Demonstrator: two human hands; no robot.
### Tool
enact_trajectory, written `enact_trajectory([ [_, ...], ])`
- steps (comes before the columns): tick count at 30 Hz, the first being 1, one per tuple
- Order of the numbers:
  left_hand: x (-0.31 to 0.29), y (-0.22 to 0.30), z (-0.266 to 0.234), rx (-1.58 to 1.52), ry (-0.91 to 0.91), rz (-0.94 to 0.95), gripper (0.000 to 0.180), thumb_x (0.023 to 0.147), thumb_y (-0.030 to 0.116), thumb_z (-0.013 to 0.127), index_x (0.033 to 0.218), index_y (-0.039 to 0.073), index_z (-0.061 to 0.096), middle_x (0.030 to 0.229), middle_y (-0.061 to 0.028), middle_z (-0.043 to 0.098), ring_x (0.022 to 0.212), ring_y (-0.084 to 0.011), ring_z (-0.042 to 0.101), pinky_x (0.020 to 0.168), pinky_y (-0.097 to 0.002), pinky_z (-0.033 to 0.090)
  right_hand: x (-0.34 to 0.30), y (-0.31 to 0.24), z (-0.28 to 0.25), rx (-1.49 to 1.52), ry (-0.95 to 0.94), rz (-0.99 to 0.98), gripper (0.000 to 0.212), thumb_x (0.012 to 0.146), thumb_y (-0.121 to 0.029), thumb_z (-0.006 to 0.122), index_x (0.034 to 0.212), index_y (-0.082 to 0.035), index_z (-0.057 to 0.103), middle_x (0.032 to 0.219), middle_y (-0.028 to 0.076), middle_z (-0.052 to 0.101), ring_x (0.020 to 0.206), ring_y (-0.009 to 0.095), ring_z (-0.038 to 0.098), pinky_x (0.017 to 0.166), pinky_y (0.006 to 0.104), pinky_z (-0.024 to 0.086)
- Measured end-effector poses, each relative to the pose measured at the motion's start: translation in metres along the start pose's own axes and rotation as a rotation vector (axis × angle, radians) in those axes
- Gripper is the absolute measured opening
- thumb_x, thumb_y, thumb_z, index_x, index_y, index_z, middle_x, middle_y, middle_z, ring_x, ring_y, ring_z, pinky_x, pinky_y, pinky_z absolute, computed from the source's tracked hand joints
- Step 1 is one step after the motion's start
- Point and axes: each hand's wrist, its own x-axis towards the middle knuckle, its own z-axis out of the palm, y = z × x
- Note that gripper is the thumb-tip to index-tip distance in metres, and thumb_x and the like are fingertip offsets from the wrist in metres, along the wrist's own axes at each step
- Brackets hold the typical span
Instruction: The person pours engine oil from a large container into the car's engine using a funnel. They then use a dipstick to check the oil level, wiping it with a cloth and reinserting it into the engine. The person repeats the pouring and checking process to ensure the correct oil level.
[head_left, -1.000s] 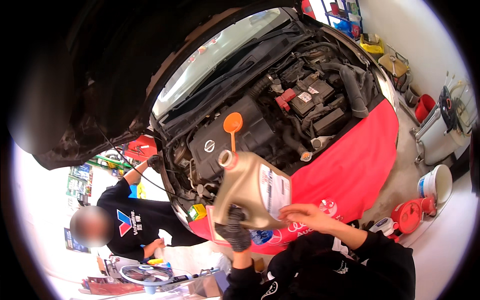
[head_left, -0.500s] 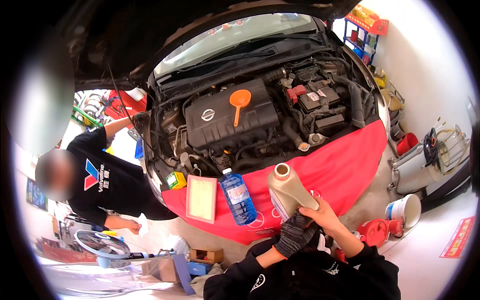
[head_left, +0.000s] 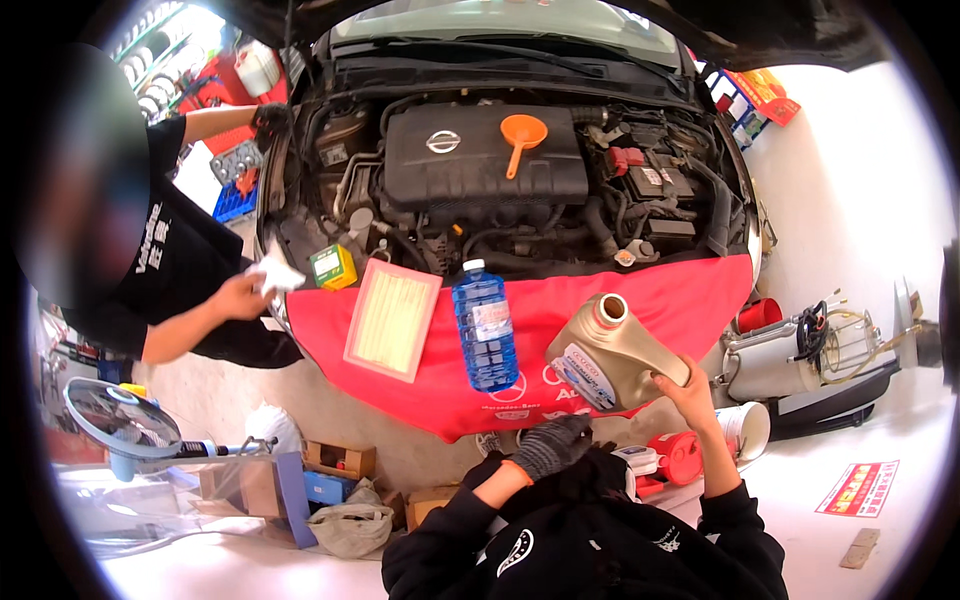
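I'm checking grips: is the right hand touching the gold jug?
Touching. The head view shows the bare right hand gripping the gold jug at its right end, no gap visible.

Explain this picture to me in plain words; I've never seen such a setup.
There is no machine, just a person's two hands. A wide fisheye camera, the left of two worn on the head, looks down, so straight edges bend. The right hand grips the handle of an uncapped gold jug; the gloved left hand is close by, and what it may hold is unclear. On the red cover draped over the front of a car lie a pink-framed panel and a blue bottle. An orange funnel lies on the engine.
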Motion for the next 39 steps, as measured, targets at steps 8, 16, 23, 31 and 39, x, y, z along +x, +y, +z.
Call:
enact_trajectory([
  [8,-0.054,-0.056,0.001,-0.476,0.273,-0.205,0.035,0.086,0.021,0.066,0.115,0.003,0.058,0.106,-0.0164,0.064,0.097,-0.0264,0.064,0.084,-0.0361,0.050,-0.001,0.001,0.009,-0.007,0.057,0.027,0.034,0.077,-0.014,0.074,0.103,0.000,0.057,0.090,0.003,0.060,0.086,0.009,0.056,0.077,0.0260,0.046],
  [16,0.048,0.049,0.024,-0.489,0.400,0.174,0.043,0.089,0.013,0.063,0.126,0.000,0.048,0.111,-0.0127,0.061,0.101,-0.0229,0.059,0.086,-0.0332,0.049,-0.021,-0.030,0.039,0.361,-0.085,-0.096,0.048,0.095,-0.028,0.051,0.135,-0.004,0.036,0.127,0.010,0.044,0.114,0.019,0.045,0.091,0.0320,0.043],
  [23,0.052,0.074,-0.011,-0.827,0.668,-0.224,0.024,0.079,0.008,0.072,0.099,0.000,0.060,0.085,-0.0027,0.061,0.074,-0.0128,0.058,0.064,-0.0291,0.050,-0.035,-0.007,0.053,0.613,-0.314,-0.243,0.043,0.095,-0.026,0.054,0.129,-0.002,0.050,0.133,0.010,0.047,0.127,0.021,0.041,0.104,0.0346,0.032],
  [31,0.054,0.076,-0.013,-0.559,0.705,-0.345,0.016,0.076,0.003,0.072,0.090,0.001,0.063,0.082,-0.0044,0.065,0.075,-0.0141,0.061,0.069,-0.0298,0.051,0.078,0.168,0.026,-0.543,0.324,-0.025,0.059,0.075,-0.025,0.072,0.127,-0.009,0.047,0.114,0.018,0.049,0.099,0.034,0.056,0.082,0.0404,0.048],
  [39,0.058,0.075,-0.018,-0.047,0.647,-0.338,0.020,0.075,0.016,0.075,0.090,0.007,0.065,0.080,-0.0080,0.068,0.074,-0.0227,0.067,0.070,-0.0353,0.052,0.132,0.152,0.012,-0.358,0.040,-0.007,0.055,0.069,-0.015,0.076,0.119,-0.010,0.054,0.114,0.016,0.044,0.094,0.031,0.058,0.079,0.0400,0.051],
])
